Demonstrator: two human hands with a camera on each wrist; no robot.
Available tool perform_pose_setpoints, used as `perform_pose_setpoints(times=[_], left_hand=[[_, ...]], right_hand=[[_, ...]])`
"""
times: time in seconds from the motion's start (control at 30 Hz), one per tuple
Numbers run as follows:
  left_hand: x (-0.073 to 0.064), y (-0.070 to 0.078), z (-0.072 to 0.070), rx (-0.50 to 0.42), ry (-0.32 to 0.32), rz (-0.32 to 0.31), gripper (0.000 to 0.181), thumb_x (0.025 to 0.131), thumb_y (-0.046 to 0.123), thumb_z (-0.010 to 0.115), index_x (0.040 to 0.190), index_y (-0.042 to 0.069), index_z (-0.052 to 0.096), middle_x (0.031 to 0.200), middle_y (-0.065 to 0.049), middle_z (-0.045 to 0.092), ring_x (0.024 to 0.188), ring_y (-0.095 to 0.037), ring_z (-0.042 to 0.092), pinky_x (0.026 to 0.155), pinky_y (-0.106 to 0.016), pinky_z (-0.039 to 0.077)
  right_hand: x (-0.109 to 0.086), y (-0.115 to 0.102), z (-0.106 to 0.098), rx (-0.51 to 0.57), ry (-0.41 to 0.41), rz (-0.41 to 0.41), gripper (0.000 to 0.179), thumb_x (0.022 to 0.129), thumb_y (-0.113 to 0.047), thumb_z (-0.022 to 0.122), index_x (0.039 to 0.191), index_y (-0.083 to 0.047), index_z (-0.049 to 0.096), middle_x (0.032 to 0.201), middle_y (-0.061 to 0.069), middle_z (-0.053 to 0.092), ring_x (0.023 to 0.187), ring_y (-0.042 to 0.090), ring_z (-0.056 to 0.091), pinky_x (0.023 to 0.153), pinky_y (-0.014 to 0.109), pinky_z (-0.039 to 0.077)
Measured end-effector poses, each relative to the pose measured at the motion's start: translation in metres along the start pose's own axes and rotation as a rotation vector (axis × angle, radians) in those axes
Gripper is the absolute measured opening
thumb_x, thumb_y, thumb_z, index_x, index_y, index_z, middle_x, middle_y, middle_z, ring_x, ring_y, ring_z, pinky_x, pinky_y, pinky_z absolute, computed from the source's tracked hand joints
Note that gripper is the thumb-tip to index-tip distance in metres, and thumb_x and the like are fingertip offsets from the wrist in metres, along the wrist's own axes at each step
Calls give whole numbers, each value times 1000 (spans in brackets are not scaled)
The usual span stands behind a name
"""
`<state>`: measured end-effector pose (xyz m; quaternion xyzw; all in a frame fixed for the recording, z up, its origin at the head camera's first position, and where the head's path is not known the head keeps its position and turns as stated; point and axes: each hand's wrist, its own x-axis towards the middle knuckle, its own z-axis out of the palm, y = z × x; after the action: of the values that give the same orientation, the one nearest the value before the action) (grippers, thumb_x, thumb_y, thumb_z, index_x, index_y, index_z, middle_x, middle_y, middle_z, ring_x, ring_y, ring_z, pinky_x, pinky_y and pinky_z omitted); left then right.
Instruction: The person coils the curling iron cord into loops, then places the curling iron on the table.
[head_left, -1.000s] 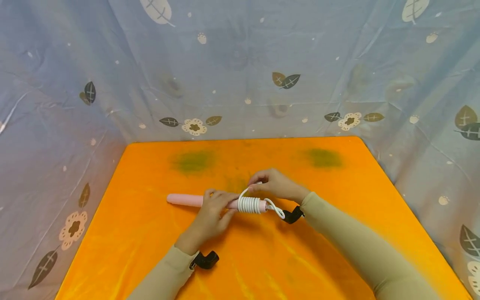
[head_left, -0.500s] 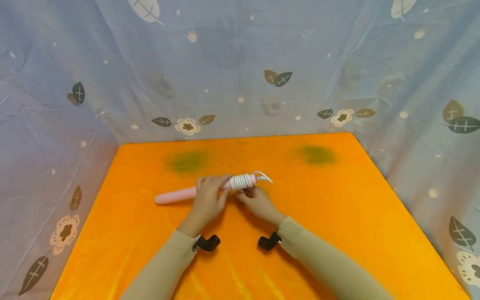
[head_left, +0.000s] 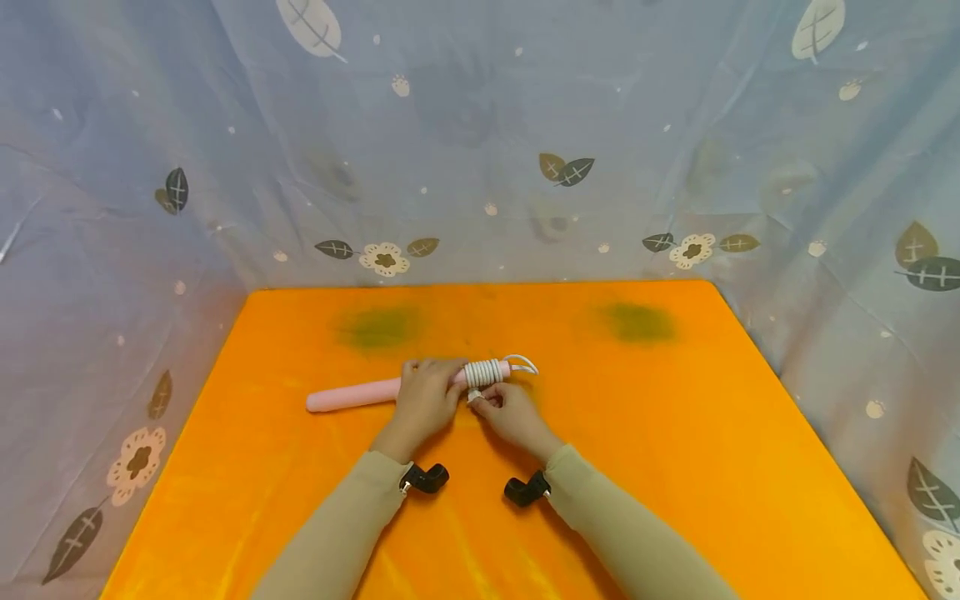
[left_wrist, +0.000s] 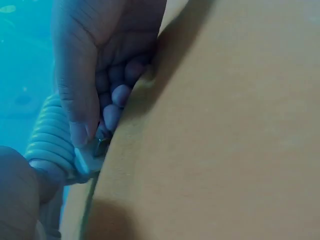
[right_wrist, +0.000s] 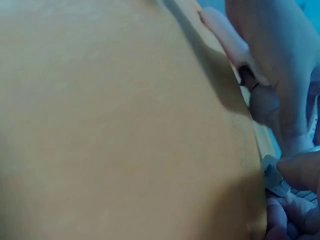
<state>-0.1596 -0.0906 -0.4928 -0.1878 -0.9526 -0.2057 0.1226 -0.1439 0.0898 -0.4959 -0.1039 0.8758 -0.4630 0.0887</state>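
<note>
A pink rod-shaped hair iron (head_left: pixel 352 397) lies across the middle of the table in the head view. White cord (head_left: pixel 483 372) is coiled tightly around its right part, with a loop sticking out past that end. My left hand (head_left: pixel 426 404) grips the iron just left of the coil. Close by, my right hand (head_left: pixel 517 417) pinches the cord's white plug (head_left: pixel 474 396) on the near side of the coil. The plug (left_wrist: pixel 90 157) shows at the right thumb tip in the left wrist view. In the right wrist view, fingers partly cover the plug (right_wrist: pixel 274 177).
An orange cloth (head_left: pixel 675 467) covers the table, with two dark greenish patches toward the back. Grey-blue patterned curtains (head_left: pixel 480 150) rise behind the table and along both sides. A black wrist camera mount sits on each forearm.
My right hand has come from the far side of the coil round to the near side, bringing the plug. The iron tilted, right end farther away. My left hand keeps its grip.
</note>
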Motion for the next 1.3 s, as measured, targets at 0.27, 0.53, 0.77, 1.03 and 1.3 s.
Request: perform_pose_setpoints(times=[0.27, 0.53, 0.77, 1.03, 1.3], left_hand=[[4, -5, 6, 30, -47, -15, 38, 96, 29, 61, 133, 20, 61, 118, -1, 67, 100, -23, 56, 92, -47, 28], [7, -6, 7, 7, -23, -25, 36, 95, 27, 63, 130, 20, 63, 117, 2, 67, 94, -22, 55, 90, -46, 27], [6, -6, 8, -1, -38, -27, 37, 94, 28, 64, 131, 20, 62, 119, 2, 67, 95, -21, 55, 91, -46, 27], [7, -5, 5, -15, -23, -15, 37, 94, 26, 65, 131, 18, 62, 118, 0, 67, 95, -23, 55, 91, -47, 26], [10, -6, 5, -26, -62, -1, 37, 96, 27, 62, 132, 18, 61, 117, -1, 67, 93, -22, 54, 90, -46, 26]], right_hand=[[0, 0, 8, 6, 73, 40, 18, 93, -27, 65, 87, -10, 65, 74, -2, 60, 64, 12, 52, 62, 28, 43], [-2, -4, 14, -8, 166, 24, 15, 92, -24, 65, 87, -10, 62, 77, -2, 60, 66, 12, 53, 63, 29, 46], [-4, -3, 14, -1, 154, 32, 16, 92, -23, 66, 87, -8, 61, 75, -1, 58, 65, 13, 52, 63, 29, 45], [-2, -2, 11, 3, 131, 4, 18, 93, -26, 65, 88, -9, 62, 77, -1, 60, 67, 13, 53, 64, 30, 46], [-1, 1, 7, 0, 109, -2, 15, 94, -23, 65, 88, -10, 63, 74, -1, 59, 63, 13, 52, 62, 28, 45]])
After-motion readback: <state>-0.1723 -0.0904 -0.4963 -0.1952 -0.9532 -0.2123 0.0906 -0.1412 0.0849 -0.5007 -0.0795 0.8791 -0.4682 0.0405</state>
